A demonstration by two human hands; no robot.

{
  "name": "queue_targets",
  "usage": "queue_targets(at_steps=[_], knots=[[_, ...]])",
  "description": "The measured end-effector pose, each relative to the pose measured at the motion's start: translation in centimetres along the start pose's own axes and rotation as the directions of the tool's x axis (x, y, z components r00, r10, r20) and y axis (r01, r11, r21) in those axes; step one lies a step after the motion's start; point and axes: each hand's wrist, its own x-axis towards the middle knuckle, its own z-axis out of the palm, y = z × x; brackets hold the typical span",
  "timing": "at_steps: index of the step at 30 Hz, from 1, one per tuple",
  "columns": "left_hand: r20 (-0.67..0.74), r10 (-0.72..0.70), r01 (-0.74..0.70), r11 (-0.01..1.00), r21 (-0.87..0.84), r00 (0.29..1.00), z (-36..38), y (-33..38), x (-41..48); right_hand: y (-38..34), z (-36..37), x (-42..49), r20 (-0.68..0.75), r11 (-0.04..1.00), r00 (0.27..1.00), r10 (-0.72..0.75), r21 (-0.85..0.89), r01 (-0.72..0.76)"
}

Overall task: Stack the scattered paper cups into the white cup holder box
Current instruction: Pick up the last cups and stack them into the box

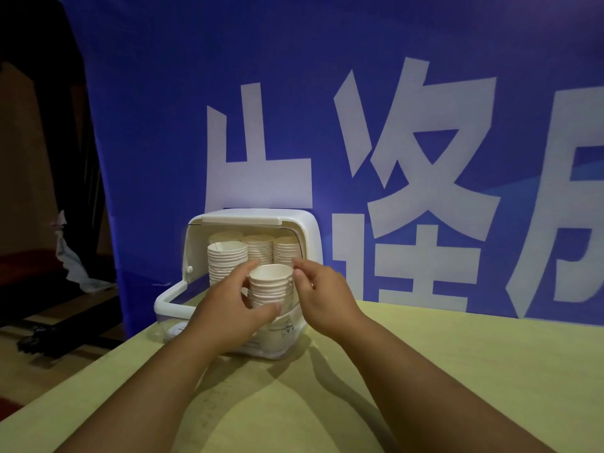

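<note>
A white cup holder box (307, 230) stands open at the table's far left edge, its clear door (170, 297) folded down toward me. Inside stand three tall stacks of white paper cups (227, 259). In front of them is a shorter stack of paper cups (270, 284). My left hand (228, 308) grips this front stack from the left, thumb across its lower part. My right hand (322, 294) touches its right side near the rim with curled fingers. The bottom of the front stack is hidden by my left hand.
The box sits on a pale yellow-green table (457, 371) whose left edge runs diagonally. A large blue banner with white characters (392, 142) hangs right behind the table. To the left are a dark floor and crumpled white material (70, 259).
</note>
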Motion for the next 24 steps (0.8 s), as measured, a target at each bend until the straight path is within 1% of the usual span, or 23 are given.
queue_targets(at_steps=[3, 6, 8, 11, 14, 16, 18, 21, 23, 24], knots=[[-0.006, -0.027, 0.027, 0.999, 0.035, 1.0, 0.0, 0.0, 0.1, 0.5, 0.1, -0.4, 0.052, 0.998, 0.999, -0.016, -0.058, 0.019], [-0.007, -0.044, 0.044, 0.999, 0.014, 0.999, -0.1, 0.0, 0.1, 1.5, 0.4, -0.6, 0.096, 0.995, 0.995, -0.018, -0.1, 0.028], [-0.04, -0.028, 0.029, 0.999, 0.025, 0.999, -0.1, 0.1, 0.1, 2.1, 0.6, -0.5, 0.086, 0.995, 0.996, 0.007, -0.095, 0.001], [-0.194, 0.073, -0.057, 0.995, 0.086, 0.978, 0.2, 0.6, -0.1, 2.5, 0.5, -0.3, 0.043, 0.997, 0.999, 0.033, -0.071, -0.03], [-0.384, 0.187, -0.143, 0.98, 0.14, 0.904, 0.3, 2.0, -0.5, 2.8, 0.2, -0.4, 0.039, 0.996, 0.998, 0.04, -0.08, -0.037], [-0.428, 0.214, -0.157, 0.974, 0.164, 0.878, 0.3, 2.8, -0.9, 2.9, -0.3, -0.7, 0.04, 0.992, 0.996, 0.077, -0.1, -0.073], [-0.399, 0.251, -0.174, 0.96, 0.218, 0.882, 0.7, 3.5, -1.5, 3.0, -1.0, -1.2, 0.037, 0.987, 0.992, 0.119, -0.115, -0.114], [-0.246, 0.302, -0.209, 0.916, 0.343, 0.921, 2.2, 5.1, -2.6, 3.3, -2.8, -2.1, 0.044, 0.975, 0.981, 0.189, -0.124, -0.182], [-0.134, 0.286, -0.211, 0.891, 0.402, 0.949, 3.9, 6.3, -3.6, 4.0, -4.5, -3.3, 0.057, 0.962, 0.97, 0.237, -0.149, -0.227], [-0.098, 0.238, -0.183, 0.902, 0.392, 0.966, 4.9, 6.9, -4.2, 4.6, -5.5, -4.0, 0.055, 0.951, 0.961, 0.269, -0.171, -0.257]])
